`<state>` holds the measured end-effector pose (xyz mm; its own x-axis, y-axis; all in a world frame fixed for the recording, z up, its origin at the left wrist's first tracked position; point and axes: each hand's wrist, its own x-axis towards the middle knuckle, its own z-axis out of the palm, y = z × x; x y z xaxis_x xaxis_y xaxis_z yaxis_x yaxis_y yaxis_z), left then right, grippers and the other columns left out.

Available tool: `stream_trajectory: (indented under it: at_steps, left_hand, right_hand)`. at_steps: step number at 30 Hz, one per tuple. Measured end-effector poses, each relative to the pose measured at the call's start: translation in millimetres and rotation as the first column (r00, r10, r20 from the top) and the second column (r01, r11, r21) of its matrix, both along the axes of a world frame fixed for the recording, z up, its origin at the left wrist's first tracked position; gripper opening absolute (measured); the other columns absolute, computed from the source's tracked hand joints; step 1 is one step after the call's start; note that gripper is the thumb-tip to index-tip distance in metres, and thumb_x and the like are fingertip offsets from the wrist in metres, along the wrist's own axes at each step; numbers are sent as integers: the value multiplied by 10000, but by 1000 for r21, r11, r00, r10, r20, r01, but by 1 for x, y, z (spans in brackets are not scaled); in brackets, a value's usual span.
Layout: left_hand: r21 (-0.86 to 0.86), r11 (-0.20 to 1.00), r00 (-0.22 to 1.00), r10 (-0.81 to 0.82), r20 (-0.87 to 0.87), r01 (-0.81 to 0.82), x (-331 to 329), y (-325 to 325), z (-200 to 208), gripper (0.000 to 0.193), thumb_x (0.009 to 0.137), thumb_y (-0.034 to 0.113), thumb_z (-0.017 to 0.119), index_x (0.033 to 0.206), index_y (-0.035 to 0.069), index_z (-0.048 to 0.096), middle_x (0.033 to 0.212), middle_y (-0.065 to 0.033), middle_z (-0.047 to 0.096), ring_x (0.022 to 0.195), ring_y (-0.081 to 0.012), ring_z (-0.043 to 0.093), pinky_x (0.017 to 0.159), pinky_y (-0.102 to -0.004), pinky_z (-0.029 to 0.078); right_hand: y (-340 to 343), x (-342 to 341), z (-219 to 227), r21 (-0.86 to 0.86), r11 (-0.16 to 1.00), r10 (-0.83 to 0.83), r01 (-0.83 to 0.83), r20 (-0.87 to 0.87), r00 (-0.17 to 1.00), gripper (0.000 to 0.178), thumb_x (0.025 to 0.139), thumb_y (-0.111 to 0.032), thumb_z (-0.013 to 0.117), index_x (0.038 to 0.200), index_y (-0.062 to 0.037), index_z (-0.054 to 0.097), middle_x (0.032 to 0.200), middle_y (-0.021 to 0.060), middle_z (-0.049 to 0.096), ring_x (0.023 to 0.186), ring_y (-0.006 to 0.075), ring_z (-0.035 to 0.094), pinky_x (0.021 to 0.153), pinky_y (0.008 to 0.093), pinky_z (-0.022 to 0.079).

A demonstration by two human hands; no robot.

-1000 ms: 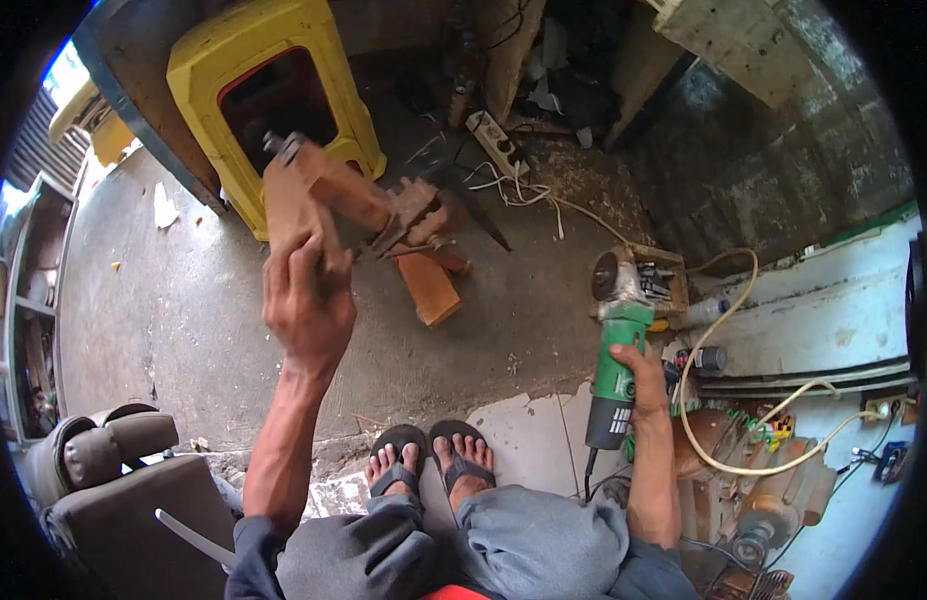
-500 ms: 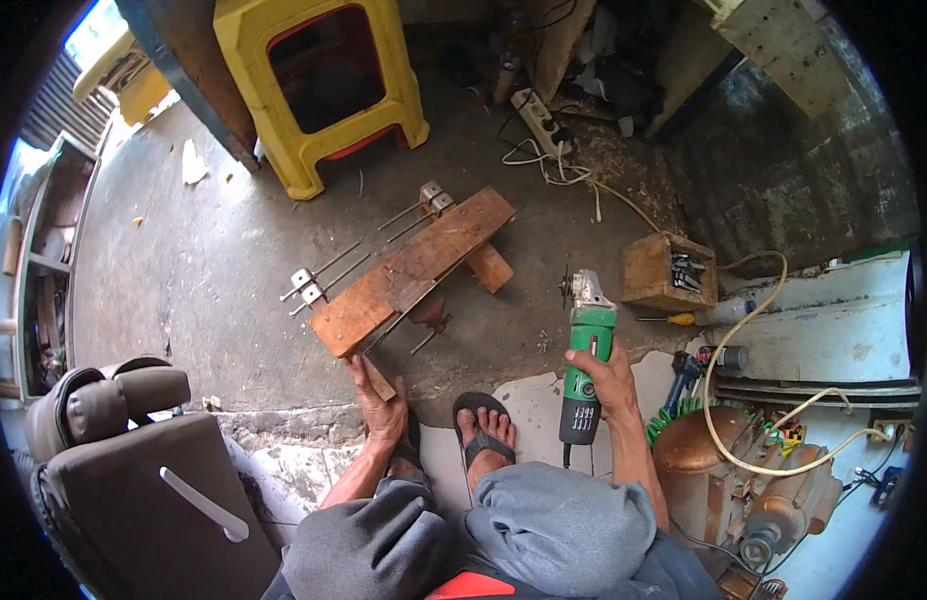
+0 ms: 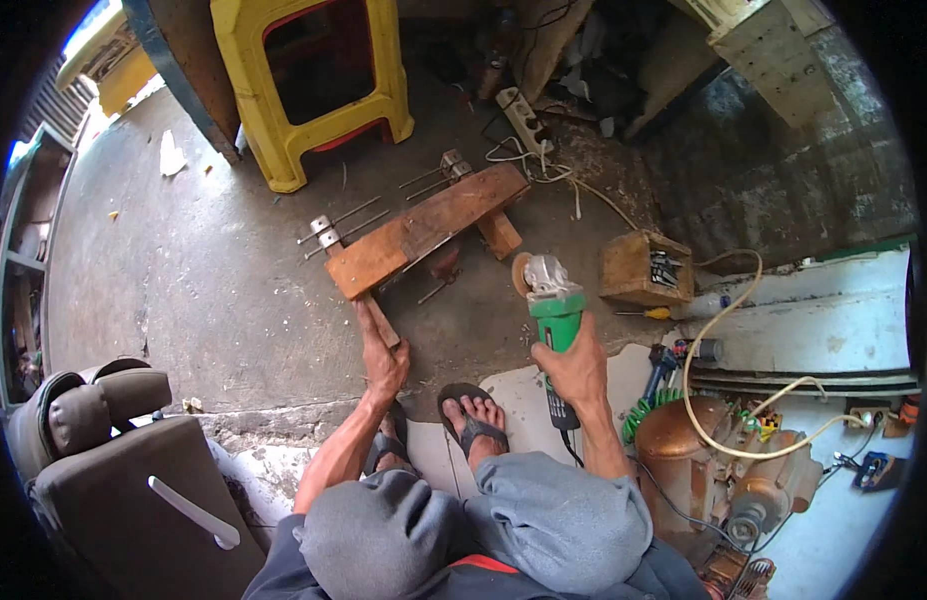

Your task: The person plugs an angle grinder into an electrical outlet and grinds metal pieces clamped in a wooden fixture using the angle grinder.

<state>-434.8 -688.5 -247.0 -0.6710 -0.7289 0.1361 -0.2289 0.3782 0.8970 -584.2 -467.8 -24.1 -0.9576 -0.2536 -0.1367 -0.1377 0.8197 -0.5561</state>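
Observation:
My right hand (image 3: 579, 372) is wrapped around the body of a green and black angle grinder (image 3: 557, 325). The grinder's round brownish disc (image 3: 521, 276) faces the low wooden bench (image 3: 423, 235) without touching it. My left hand (image 3: 384, 366) grips a short wooden leg (image 3: 381, 322) under the bench's near left end. Along the bench's far side, long threaded rods run beside two metal blocks, a left block (image 3: 325, 233) and a right block (image 3: 453, 165). Another wooden leg (image 3: 500, 236) shows under the right end, and a rusty metal part (image 3: 445, 266) hangs beneath the middle.
A yellow plastic stool (image 3: 313, 110) stands beyond the bench. To the right are a wooden box (image 3: 633, 268) of metal pieces, a yellow-handled screwdriver (image 3: 658, 313), a power strip (image 3: 523, 118), a pale hose (image 3: 691, 370) and a copper-coloured compressor tank (image 3: 681, 440). A brown seat (image 3: 143, 500) occupies the lower left.
My left hand has shifted the bench's near end away from me and to the right. The grinder has moved forward and turned, so its disc's face now shows.

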Motion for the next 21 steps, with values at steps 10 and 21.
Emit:
stream_trajectory:
  at_steps: [10,21]
  left_hand:
    - [126,992,996,10,91,-22,12,-8,-15,1101,778,-54,617,1672,172,15,1553,-314,408,1326,-482,526,1069,-427,459]
    - [-31,999,984,49,174,-44,23,-17,-19,1061,814,65,684,1670,212,74,1240,-310,645,1083,-478,667,903,-472,536]
  right_hand:
    - [-9,1,-11,2,986,164,-165,-103,981,614,765,-240,766,1215,24,443,1022,331,660,961,521,656,830,564,516]
    - [-37,8,-7,-28,958,287,-287,18,958,731,801,-216,722,1392,48,381,1175,337,589,1032,507,650,873,556,550]
